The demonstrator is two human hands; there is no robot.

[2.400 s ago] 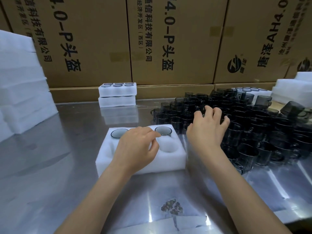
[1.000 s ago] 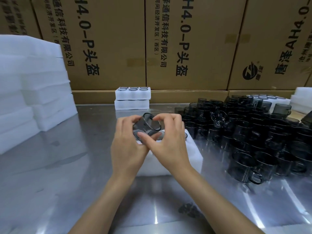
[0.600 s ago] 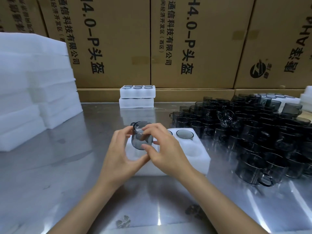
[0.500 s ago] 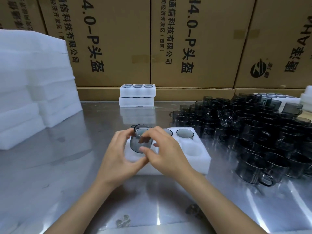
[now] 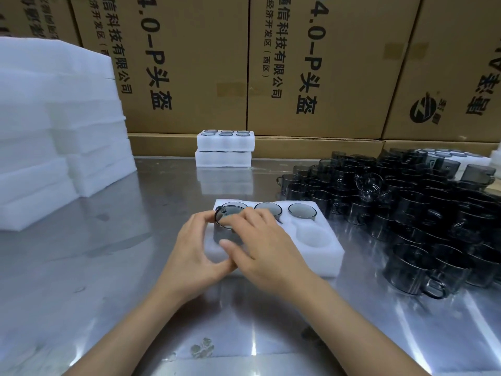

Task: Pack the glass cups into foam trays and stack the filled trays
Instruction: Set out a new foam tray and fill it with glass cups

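1. The left hand [image 5: 193,249] curls round the near left side of a smoky glass cup [image 5: 226,226], thumb and forefinger grasping its wall.
2. The right hand [image 5: 267,249] grasps the same cup from the other side, its fingers [image 5: 245,217] lying over the rim and its thumb against the near wall.
3. The cup stands upright, partly sunk into the front left pocket of a white foam tray [image 5: 329,251], with its rim well above the foam.
4. Two seated cups [image 5: 302,210] fill the middle and right pockets of the tray's back row; a third rim shows at the back left, just behind the held cup. The front right pocket [image 5: 313,237] shows bare foam.
5. The tray lies on a shiny metal tabletop [image 5: 108,267], straight in front of the person.
6. To the right, a crowded heap of loose cups [image 5: 406,213] covers the tabletop, just beside the tray.
7. Further back, in the middle, two filled trays [image 5: 225,150] sit stacked one on the other, against the foot of the cardboard boxes [image 5: 189,63].
8. On the left, a tall pile of white foam [image 5: 54,118] rises in layers; I cannot tell what shape they are inside.
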